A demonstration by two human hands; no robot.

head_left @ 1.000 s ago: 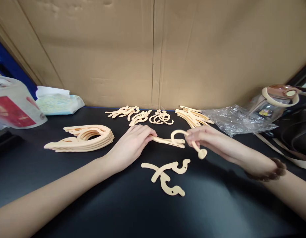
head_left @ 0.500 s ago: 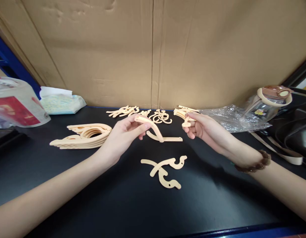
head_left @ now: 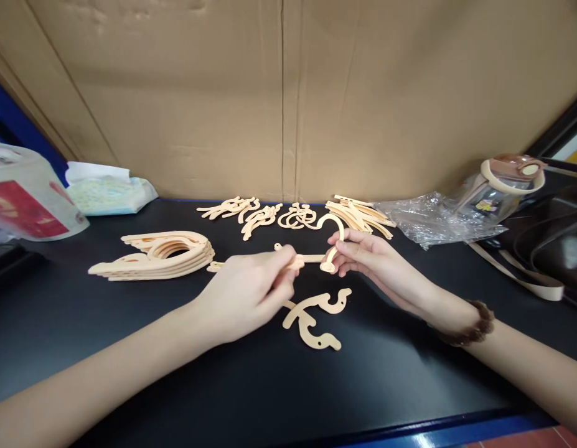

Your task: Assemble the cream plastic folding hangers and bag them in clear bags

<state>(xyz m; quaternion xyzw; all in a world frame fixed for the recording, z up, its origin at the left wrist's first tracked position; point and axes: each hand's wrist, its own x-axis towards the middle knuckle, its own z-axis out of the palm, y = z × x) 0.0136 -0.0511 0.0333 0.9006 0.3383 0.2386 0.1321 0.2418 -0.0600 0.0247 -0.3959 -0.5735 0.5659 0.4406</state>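
My left hand (head_left: 251,289) is closed on a cream plastic hanger arm (head_left: 295,263), with one end poking out past the thumb and fingertips. Between the thumb and fingers of my right hand (head_left: 370,256) is a hanger hook (head_left: 337,227), held upright with its curve on top and its flat foot low, just right of the arm's end; a small gap seems to part them. Behind the hands a straight hanger bar (head_left: 311,258) lies partly covered. Two curved hanger pieces (head_left: 311,320) rest crossed on the black table in front of them.
Stacked hangers (head_left: 162,261) lie at the left. Along the cardboard wall (head_left: 185,99) are piles of curved pieces (head_left: 260,218), hooks (head_left: 297,216) and straight bars (head_left: 363,214). Plastic film (head_left: 428,214) and a bottle (head_left: 498,193) stand right; a tissue pack (head_left: 111,190) is left.
My left hand has turned over and moved right and down with the hanger arm. My right hand has brought the hook upright, lower and closer to the left hand.
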